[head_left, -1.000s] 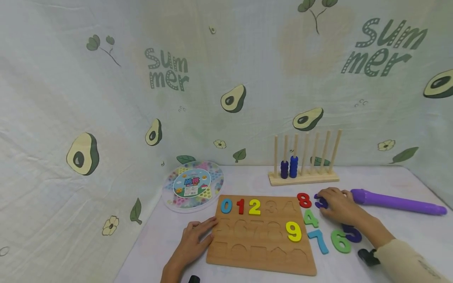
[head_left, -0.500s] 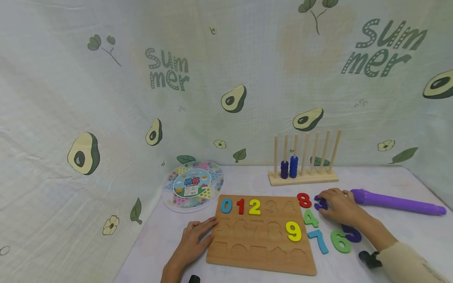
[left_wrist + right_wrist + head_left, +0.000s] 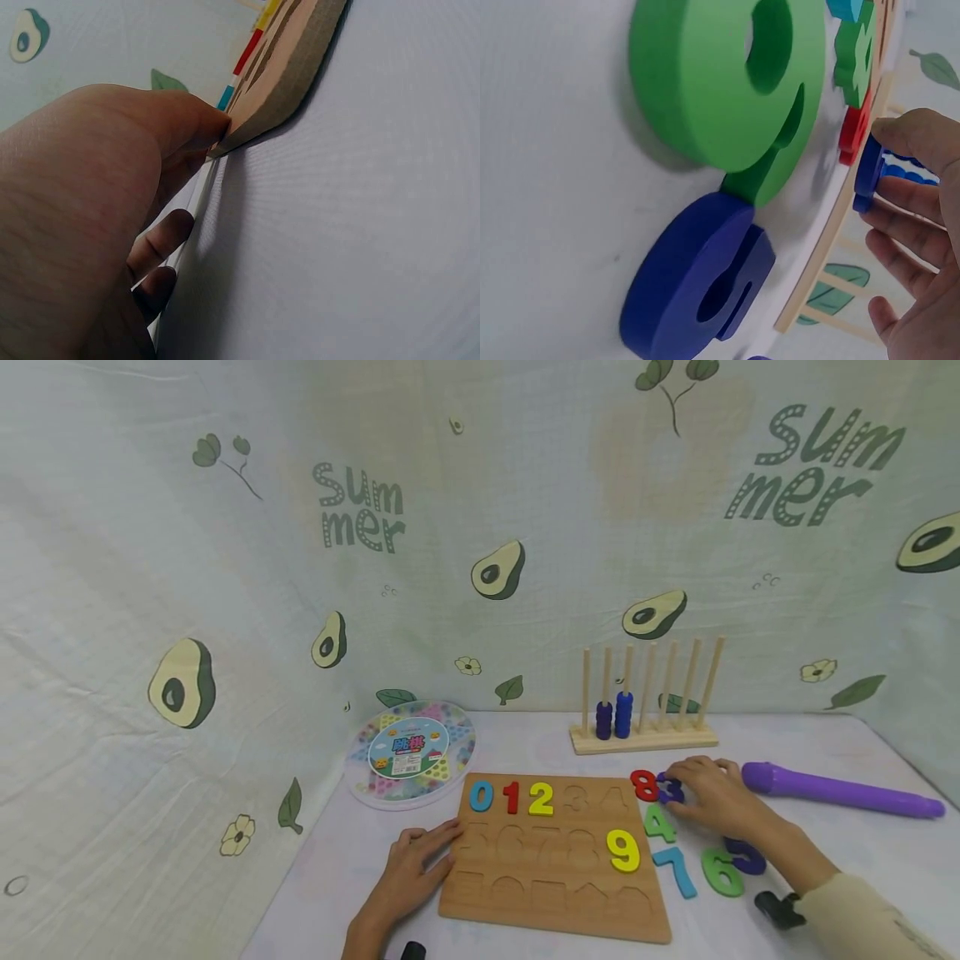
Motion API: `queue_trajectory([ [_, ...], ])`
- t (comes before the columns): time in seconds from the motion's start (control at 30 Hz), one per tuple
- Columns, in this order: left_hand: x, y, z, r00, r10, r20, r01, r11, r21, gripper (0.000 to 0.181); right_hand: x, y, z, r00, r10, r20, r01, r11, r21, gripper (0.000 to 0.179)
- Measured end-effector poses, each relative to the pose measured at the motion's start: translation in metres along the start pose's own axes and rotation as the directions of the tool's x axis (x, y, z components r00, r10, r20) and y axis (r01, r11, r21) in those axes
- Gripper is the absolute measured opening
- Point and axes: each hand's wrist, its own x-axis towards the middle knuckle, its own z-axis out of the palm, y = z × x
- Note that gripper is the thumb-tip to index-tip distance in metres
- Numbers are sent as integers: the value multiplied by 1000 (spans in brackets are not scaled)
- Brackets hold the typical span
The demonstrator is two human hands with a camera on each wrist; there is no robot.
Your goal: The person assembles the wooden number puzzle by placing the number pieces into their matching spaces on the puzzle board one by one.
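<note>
With my right hand [image 3: 716,793] I pinch a blue number 3 [image 3: 669,787] between thumb and fingers, close to the red 8 [image 3: 645,785]. In the right wrist view the blue 3 [image 3: 868,172] stands on edge in my fingers. My left hand [image 3: 408,872] rests against the left edge of a wooden number board [image 3: 555,918], its thumb and index finger touching that edge. A blue 0 [image 3: 481,796], a red 1 [image 3: 511,797] and a yellow 2 [image 3: 541,799] sit in the board's top row. A yellow 9 [image 3: 622,850] lies in its second row.
Right of the board lie a green 4 [image 3: 660,823], blue 7 [image 3: 677,871], green 6 [image 3: 722,872] and dark blue number piece [image 3: 748,857]. Behind are a round game box [image 3: 356,777], a wooden peg rack [image 3: 645,742] and a purple stick [image 3: 847,791].
My right hand has shifted slightly left with the blue 3, which is now right beside the red 8. The left hand and the board have stayed in place.
</note>
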Motion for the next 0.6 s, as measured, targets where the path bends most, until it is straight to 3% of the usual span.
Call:
queue_trajectory([
  [0.6, 1, 2, 0, 1000, 8, -18, -8, 1000, -17, 40, 5, -15, -1, 998, -63, -30, 63, 998, 19, 45],
])
